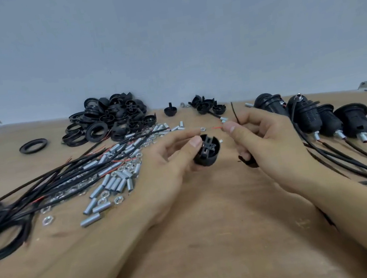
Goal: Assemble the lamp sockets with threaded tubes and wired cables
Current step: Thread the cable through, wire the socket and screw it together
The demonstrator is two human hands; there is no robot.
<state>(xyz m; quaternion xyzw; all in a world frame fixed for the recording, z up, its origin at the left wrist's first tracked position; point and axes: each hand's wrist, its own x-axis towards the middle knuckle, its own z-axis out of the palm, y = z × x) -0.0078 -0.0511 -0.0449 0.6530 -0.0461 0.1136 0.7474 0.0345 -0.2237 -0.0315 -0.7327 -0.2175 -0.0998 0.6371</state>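
Socket body (206, 151), black ribbed plastic with its slotted terminal end facing me, sits in my left hand (169, 162), thumb and fingers curled round it above the wooden table (216, 241). My right hand (266, 140) pinches a thin black wire (235, 113) with a bare red tip just beside the socket, without touching it. To my left sprawl loose black cables (31, 197), lying over a scatter of shiny threaded tubes (113, 185) and small hex nuts (47, 220). Behind them rises a heap of black plastic rings and caps (108, 121), one ring (33, 146) lying apart. To my right stand finished sockets (331, 116) in a row, metal tubes and cables trailing toward me. A plain grey wall (162, 35) backs the table.
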